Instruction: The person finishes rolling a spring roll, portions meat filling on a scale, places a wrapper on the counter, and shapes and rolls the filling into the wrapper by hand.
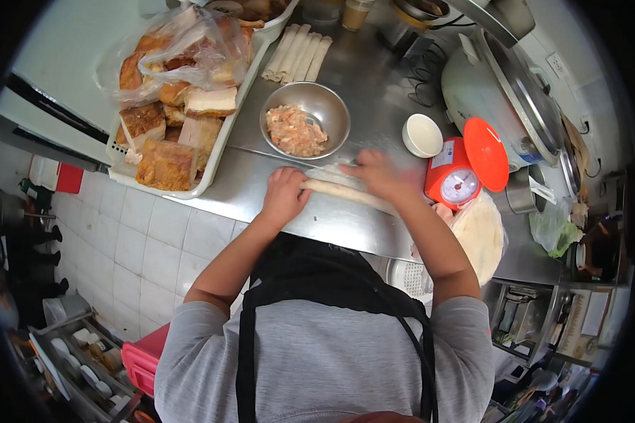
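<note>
A long, pale rolled wrapper [349, 192] lies along the front of the steel counter. My left hand [285, 193] is closed around its left end, fingers curled. Above the right part of the roll is my right hand [376, 174], smeared by motion; its fingers point left, and whether they touch the roll I cannot tell. Just behind the roll stands a steel bowl [339, 120] with minced filling [295, 131] in it. Several finished pale rolls [296, 54] lie side by side farther back. A stack of round, thin wrappers [478, 236] is beside my right forearm.
To the left, a white tray [215, 158] holds roasted meat chunks [166, 166] under a plastic bag. On the right are a red kitchen scale [453, 173], a small white bowl [422, 136] and a large lidded pot [483, 99]. The counter's front edge runs before my apron.
</note>
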The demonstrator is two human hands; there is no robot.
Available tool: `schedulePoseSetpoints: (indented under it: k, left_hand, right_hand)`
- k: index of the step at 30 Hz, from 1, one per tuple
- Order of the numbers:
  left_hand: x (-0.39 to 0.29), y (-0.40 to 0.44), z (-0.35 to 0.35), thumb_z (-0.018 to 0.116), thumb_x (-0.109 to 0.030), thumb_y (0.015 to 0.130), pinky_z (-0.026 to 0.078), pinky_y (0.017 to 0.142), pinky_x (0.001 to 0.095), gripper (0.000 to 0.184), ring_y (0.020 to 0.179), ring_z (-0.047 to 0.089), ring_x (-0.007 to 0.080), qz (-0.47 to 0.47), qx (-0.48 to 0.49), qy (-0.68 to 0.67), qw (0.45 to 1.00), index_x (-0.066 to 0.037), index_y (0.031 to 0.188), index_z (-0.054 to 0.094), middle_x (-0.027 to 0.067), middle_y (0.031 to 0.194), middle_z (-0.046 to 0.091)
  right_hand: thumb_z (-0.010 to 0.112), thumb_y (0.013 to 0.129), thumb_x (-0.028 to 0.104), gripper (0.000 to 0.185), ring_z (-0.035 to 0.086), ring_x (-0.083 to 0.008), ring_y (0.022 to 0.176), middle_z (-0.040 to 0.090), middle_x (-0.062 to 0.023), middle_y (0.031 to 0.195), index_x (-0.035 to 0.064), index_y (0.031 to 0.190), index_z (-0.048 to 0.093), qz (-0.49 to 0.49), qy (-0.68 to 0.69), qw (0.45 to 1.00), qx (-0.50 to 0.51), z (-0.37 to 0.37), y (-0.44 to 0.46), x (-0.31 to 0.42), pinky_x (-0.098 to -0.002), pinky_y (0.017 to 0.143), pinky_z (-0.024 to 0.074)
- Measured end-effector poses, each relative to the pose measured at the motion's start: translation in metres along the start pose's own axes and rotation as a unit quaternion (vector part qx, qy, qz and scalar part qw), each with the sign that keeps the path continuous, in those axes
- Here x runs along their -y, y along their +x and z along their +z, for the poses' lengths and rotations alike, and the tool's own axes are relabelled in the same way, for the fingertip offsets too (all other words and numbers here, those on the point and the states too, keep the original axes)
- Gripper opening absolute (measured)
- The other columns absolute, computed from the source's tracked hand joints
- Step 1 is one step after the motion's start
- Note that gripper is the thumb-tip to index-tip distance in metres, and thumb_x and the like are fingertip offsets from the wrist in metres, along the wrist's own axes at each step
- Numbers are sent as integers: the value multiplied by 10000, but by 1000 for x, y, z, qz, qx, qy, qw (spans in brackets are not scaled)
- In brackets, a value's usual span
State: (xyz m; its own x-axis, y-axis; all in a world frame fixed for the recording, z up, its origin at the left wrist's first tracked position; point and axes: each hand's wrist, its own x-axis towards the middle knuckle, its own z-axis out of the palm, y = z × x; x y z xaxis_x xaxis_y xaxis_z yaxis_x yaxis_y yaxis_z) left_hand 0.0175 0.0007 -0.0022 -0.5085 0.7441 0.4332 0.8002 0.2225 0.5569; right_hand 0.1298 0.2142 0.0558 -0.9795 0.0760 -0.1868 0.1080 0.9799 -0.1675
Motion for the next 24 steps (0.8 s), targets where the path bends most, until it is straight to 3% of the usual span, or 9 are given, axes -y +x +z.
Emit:
schedulePoseSetpoints:
  k: [2, 6, 9, 13, 16, 19, 24]
  left_hand:
    - [-15, 3, -4, 707, -164, 624, 368, 831, 395, 368, 929, 483, 289, 6, -18, 40, 999, -52, 941, 555, 93, 921, 536]
    - [-24, 12, -3, 718, -210, 625, 369, 841, 389, 432, 936, 484, 281, 36, 15, 15, 999, -34, 986, 561, 116, 952, 544]
    - [-7, 35, -6, 703, -234, 657, 371, 844, 388, 422, 942, 484, 283, -93, 86, -107, 986, -23, 992, 560, 147, 991, 547]
    - [-8, 48, -3, 684, -265, 670, 383, 831, 382, 411, 946, 481, 289, -31, 52, -20, 998, -31, 987, 568, 121, 995, 553]
    - [-34, 38, -3, 693, -221, 654, 380, 814, 383, 387, 932, 476, 278, 78, 117, -21, 990, -70, 991, 580, 81, 945, 542]
    - [-34, 20, 13, 700, -180, 636, 369, 797, 394, 389, 916, 473, 257, 108, 138, 10, 985, -112, 1003, 588, 52, 897, 521]
    - [-16, 22, 13, 703, -184, 633, 347, 802, 389, 372, 904, 475, 228, 123, 88, 26, 988, -136, 988, 601, 26, 887, 520]
  right_hand:
    - [588, 754, 253, 378, 464, -263, 982, 512, -106, 960, 156, 1119, 573, 18, -35, 995, -88, 5, -24, -18, -372, 833, 361]
    - [631, 663, 142, 345, 472, -262, 927, 513, -87, 948, 122, 1006, 605, 40, 84, 982, -167, 13, -58, 17, -380, 790, 382]
    - [648, 660, 139, 318, 476, -259, 903, 510, -75, 927, 123, 975, 603, 57, 105, 969, -214, 41, -66, 31, -374, 769, 389]
    - [678, 653, 171, 335, 476, -250, 902, 508, -59, 908, 137, 977, 600, 88, 100, 955, -266, 52, -68, 37, -361, 766, 387]
    - [690, 647, 188, 337, 474, -245, 904, 506, -54, 910, 144, 970, 606, 97, 102, 950, -279, 56, -63, 36, -361, 765, 384]
    - [692, 646, 183, 335, 470, -241, 897, 503, -51, 913, 148, 970, 612, 92, 83, 950, -288, 59, -69, 28, -364, 765, 381]
    - [674, 674, 194, 313, 460, -242, 875, 515, -48, 897, 145, 977, 618, 134, 69, 934, -324, 70, -98, 6, -372, 778, 362]
